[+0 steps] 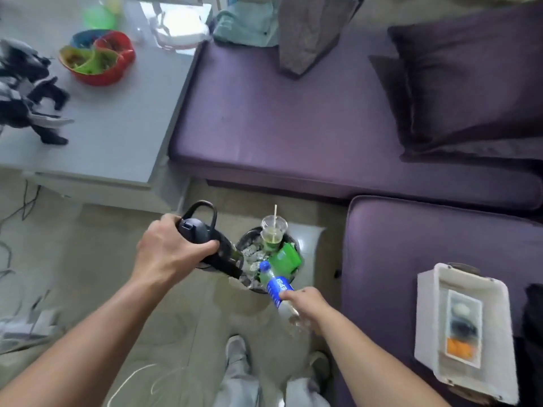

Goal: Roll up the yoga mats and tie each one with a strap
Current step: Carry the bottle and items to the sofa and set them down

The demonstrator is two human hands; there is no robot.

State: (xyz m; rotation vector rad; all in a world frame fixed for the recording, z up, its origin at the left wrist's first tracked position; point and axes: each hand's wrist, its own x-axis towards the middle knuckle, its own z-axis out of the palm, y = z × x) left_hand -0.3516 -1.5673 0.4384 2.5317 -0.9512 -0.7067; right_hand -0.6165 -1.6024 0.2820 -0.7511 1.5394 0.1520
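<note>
No yoga mat or strap shows in the head view. My left hand (170, 251) grips a black flask (217, 248) with a loop handle, tilted over the rim of a small dark bin (295, 245). My right hand (308, 309) holds a clear plastic bottle (277, 284) with a blue label and blue cap, its cap end pointing into the bin. The bin holds a clear cup with a straw (273, 230), a green packet (284, 258) and crumpled litter.
A purple sofa (293, 118) wraps the right and far sides, with a dark cushion (470, 83), a grey bag (311, 33) and a white lidded box (464, 330). A grey table (111, 127) on the left carries a coloured bowl (97, 57). Cables lie on the floor.
</note>
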